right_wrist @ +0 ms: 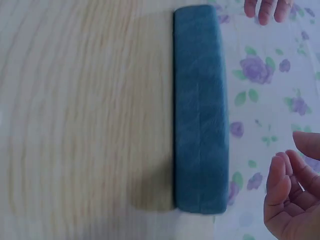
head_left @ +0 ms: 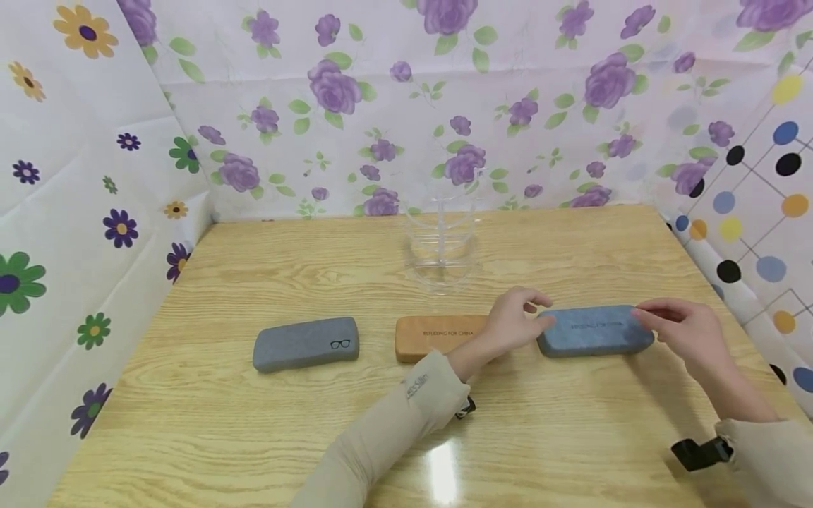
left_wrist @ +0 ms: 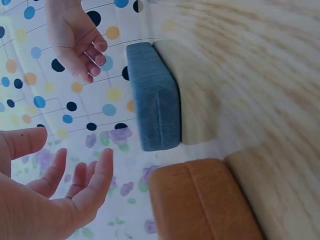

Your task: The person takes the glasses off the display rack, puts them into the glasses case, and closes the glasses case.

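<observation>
Three glasses cases lie in a row on the wooden table. My left hand [head_left: 513, 323] reaches over the brown case [head_left: 438, 334], its fingers near the left end of the blue case [head_left: 593, 333]. In the left wrist view that hand [left_wrist: 60, 195] has thumb and fingers spread, with nothing between them. By the blue case's right end is my right hand [head_left: 689, 335], its fingers loosely bent. The right wrist view shows a gap between this hand [right_wrist: 295, 195] and the blue case [right_wrist: 201, 110]. The grey case [head_left: 305, 344], with a small spectacles print, lies at the left.
A clear tiered display stand [head_left: 441, 243] stands on the table [head_left: 305, 261] behind the brown case. Flower-patterned sheets [head_left: 381, 92] hang behind and at the left, a dotted sheet [head_left: 756, 212] at the right.
</observation>
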Action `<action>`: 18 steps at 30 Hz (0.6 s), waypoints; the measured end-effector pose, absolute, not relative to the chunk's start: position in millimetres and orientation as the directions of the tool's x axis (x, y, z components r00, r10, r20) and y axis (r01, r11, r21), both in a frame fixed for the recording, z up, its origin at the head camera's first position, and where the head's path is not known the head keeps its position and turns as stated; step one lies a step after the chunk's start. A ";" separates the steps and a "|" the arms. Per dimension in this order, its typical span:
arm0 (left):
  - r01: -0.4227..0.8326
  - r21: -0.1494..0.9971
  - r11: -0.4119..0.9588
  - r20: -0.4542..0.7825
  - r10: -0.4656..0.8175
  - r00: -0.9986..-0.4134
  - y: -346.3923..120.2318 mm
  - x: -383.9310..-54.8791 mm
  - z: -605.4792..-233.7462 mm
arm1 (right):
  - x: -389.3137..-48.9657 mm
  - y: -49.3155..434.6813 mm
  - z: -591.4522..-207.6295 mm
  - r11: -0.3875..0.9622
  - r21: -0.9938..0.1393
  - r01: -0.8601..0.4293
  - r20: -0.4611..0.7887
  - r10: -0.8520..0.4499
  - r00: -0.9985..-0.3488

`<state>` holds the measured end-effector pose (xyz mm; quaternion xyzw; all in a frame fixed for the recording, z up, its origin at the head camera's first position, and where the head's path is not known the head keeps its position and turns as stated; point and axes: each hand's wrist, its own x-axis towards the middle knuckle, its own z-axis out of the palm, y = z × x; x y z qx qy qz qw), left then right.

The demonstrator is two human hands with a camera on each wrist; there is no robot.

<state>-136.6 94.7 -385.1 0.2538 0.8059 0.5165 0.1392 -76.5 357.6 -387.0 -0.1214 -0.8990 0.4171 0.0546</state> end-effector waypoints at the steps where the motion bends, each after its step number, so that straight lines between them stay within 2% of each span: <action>1: 0.275 0.904 0.326 0.055 0.550 -0.833 93.1 -136.3 -384.2 | -76.8 353.6 -385.1 0.622 -0.765 0.168 0.002 0.263 -0.965; 6: 0.326 0.906 0.270 0.135 0.545 -0.828 83.9 -134.6 -378.0 | -79.3 335.7 -378.1 0.610 -0.781 0.135 0.012 0.230 -0.973; 12: 0.340 0.913 0.223 0.170 0.551 -0.817 70.5 -130.5 -371.8 | -80.3 313.3 -370.9 0.551 -0.833 0.061 0.039 0.167 -0.985; 18: 0.403 0.895 0.190 0.260 0.511 -0.819 57.7 -125.3 -366.9 | -80.2 295.4 -363.2 0.506 -0.863 0.003 0.062 0.111 -0.992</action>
